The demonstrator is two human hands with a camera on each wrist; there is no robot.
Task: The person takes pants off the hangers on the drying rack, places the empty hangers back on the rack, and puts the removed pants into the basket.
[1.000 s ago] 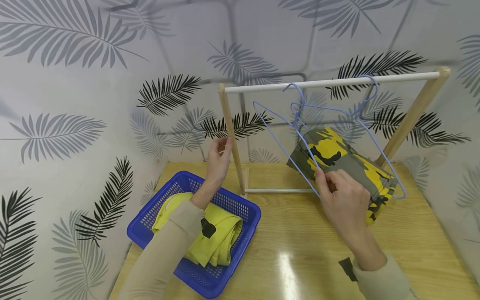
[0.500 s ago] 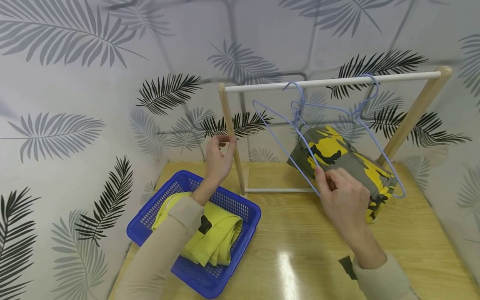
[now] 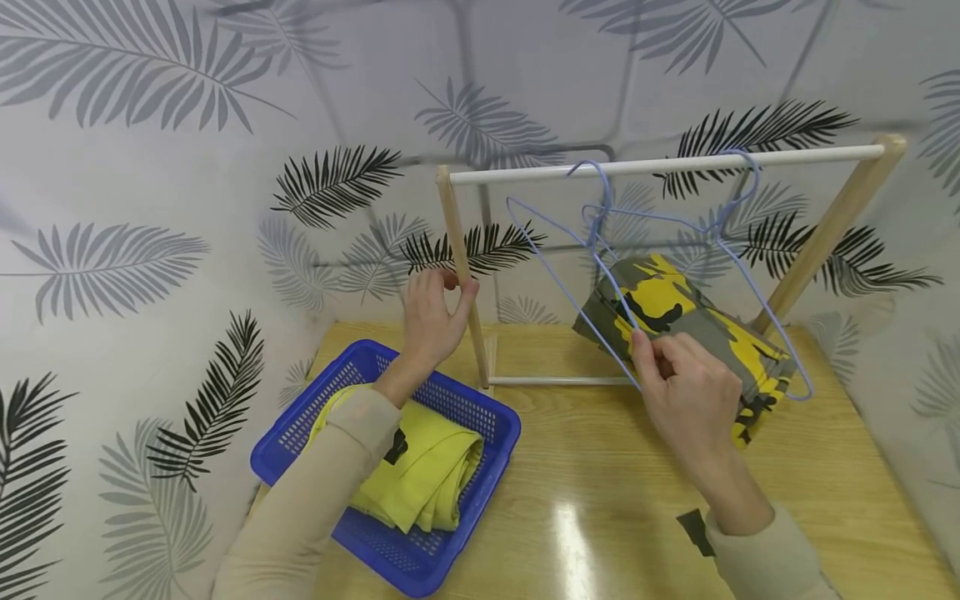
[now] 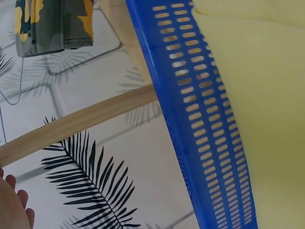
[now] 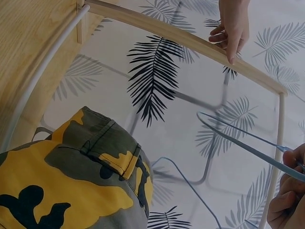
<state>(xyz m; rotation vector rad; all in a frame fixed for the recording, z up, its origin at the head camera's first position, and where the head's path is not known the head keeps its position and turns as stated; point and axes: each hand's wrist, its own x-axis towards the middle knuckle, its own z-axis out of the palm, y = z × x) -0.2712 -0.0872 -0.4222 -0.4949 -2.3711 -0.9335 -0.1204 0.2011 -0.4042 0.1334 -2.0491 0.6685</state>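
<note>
In the head view my right hand (image 3: 693, 400) pinches the lower part of a blue hanger (image 3: 595, 229), whose hook is over the white rail (image 3: 660, 165). Behind it, a second blue hanger (image 3: 723, 218) hangs from the same rail with a folded yellow-and-grey camouflage garment (image 3: 660, 304) over it. My left hand (image 3: 433, 321) is at the wooden left post (image 3: 452, 221) of the rack, fingers loosely bent and holding nothing; whether it touches the post I cannot tell. The right wrist view shows the left hand (image 5: 232, 26) over that post and the hanger (image 5: 248, 145) in my right fingers.
A blue perforated basket (image 3: 486, 479) stands on the wooden table (image 3: 585, 467) at the left, with a folded yellow garment (image 3: 435, 458) inside. The rack's lower white bar (image 3: 558, 381) runs near the table's back. Leaf-patterned sheeting (image 3: 187, 183) rises behind and beside it.
My left hand has turned slightly, its back facing more toward the camera, and the left forearm has shifted a little left. The right hand and both hangers are nearly still.
</note>
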